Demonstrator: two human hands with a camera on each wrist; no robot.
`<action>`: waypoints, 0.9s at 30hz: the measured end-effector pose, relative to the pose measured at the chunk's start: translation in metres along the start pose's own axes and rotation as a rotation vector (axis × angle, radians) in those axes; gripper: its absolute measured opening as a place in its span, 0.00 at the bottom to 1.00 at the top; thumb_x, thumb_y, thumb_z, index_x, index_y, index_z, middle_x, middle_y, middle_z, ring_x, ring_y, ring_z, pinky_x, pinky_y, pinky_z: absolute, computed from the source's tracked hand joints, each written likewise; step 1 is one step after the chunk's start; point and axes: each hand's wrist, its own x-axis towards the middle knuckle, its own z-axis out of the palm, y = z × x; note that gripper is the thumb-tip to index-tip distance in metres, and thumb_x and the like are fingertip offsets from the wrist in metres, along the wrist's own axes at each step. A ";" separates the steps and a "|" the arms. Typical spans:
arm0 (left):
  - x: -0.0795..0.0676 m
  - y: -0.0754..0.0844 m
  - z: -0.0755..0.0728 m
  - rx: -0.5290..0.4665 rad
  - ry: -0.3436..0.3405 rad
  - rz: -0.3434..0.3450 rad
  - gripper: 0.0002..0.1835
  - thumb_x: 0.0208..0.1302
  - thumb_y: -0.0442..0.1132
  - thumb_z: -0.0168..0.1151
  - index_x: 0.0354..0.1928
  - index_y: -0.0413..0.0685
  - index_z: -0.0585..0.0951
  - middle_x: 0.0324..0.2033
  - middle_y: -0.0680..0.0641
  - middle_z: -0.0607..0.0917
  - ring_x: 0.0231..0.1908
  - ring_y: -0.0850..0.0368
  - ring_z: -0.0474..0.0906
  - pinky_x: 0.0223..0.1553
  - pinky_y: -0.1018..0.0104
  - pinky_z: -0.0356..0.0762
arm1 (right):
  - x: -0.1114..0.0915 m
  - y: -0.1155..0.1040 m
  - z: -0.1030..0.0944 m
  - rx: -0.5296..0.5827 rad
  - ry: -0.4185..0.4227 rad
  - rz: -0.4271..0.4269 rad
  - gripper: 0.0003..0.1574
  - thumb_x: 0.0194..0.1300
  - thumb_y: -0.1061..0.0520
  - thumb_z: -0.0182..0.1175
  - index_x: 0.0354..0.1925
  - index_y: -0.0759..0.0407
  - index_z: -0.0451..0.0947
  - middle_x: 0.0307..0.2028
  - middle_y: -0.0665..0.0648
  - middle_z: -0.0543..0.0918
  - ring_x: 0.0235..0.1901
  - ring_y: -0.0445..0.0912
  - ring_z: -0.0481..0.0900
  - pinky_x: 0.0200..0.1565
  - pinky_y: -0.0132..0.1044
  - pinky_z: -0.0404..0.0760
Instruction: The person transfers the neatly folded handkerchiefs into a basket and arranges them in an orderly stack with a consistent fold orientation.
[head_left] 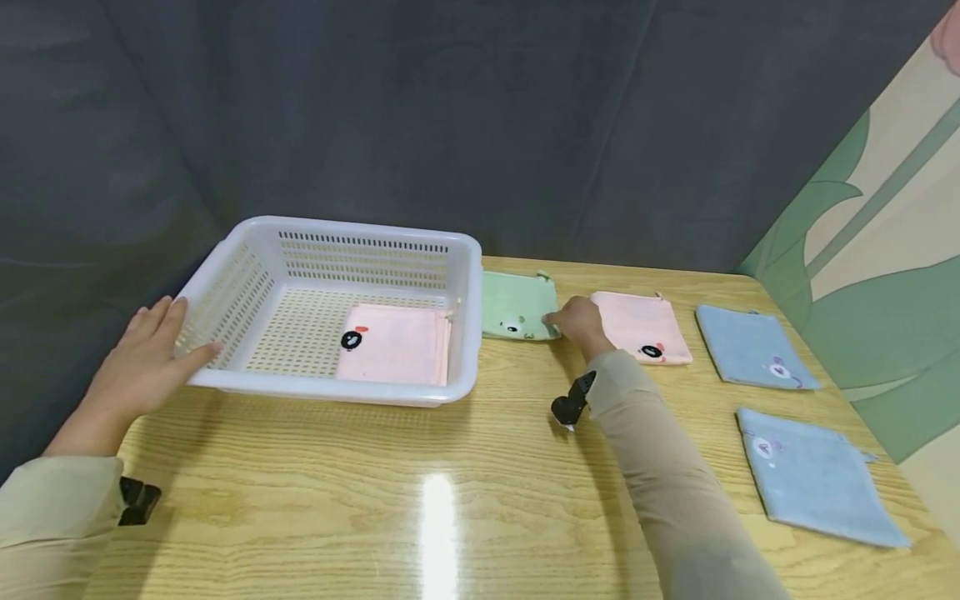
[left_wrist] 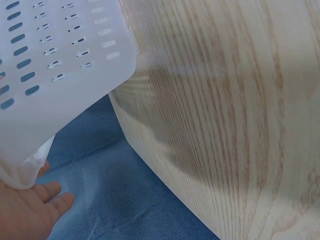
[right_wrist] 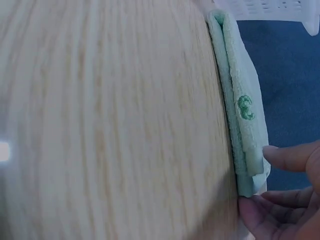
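Note:
A white plastic basket (head_left: 337,392) stands on the table at left, a folded pink towel (head_left: 393,346) with a black-and-red face patch inside. My left hand (head_left: 146,358) rests on its left rim, fingers extended and thumb over the edge. In the left wrist view the fingers (left_wrist: 55,200) show beside the basket's rim. A folded green towel (head_left: 517,304) lies against the basket's right side. My right hand (head_left: 581,325) pinches its right edge. The right wrist view has the thumb (right_wrist: 285,156) on top of the green towel (right_wrist: 242,100) and fingers at its lower edge.
Another folded pink towel (head_left: 637,325) lies just right of my right hand. Farther right are two blue towels, one at the back (head_left: 753,346) and one nearer (head_left: 821,479). A dark curtain (head_left: 450,117) hangs behind the wooden table (head_left: 337,500).

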 end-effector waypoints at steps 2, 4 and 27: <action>0.000 0.000 0.000 0.002 0.000 0.004 0.43 0.63 0.55 0.39 0.62 0.29 0.34 0.60 0.28 0.34 0.59 0.34 0.23 0.52 0.36 0.33 | 0.001 -0.002 0.000 -0.014 -0.002 0.017 0.21 0.53 0.53 0.59 0.13 0.58 0.62 0.11 0.50 0.59 0.13 0.43 0.58 0.21 0.34 0.62; 0.000 0.001 0.000 0.001 0.003 0.003 0.43 0.63 0.55 0.39 0.62 0.29 0.35 0.60 0.28 0.34 0.59 0.34 0.24 0.53 0.37 0.33 | 0.000 -0.003 0.000 -0.025 -0.005 0.037 0.18 0.53 0.52 0.60 0.17 0.61 0.67 0.15 0.52 0.63 0.17 0.45 0.61 0.23 0.34 0.64; 0.000 0.000 0.001 -0.004 0.014 0.015 0.42 0.63 0.54 0.39 0.62 0.29 0.35 0.60 0.27 0.35 0.59 0.34 0.25 0.53 0.38 0.33 | 0.003 -0.006 0.007 0.181 -0.049 0.220 0.15 0.52 0.59 0.60 0.35 0.70 0.73 0.23 0.58 0.72 0.16 0.43 0.70 0.20 0.31 0.71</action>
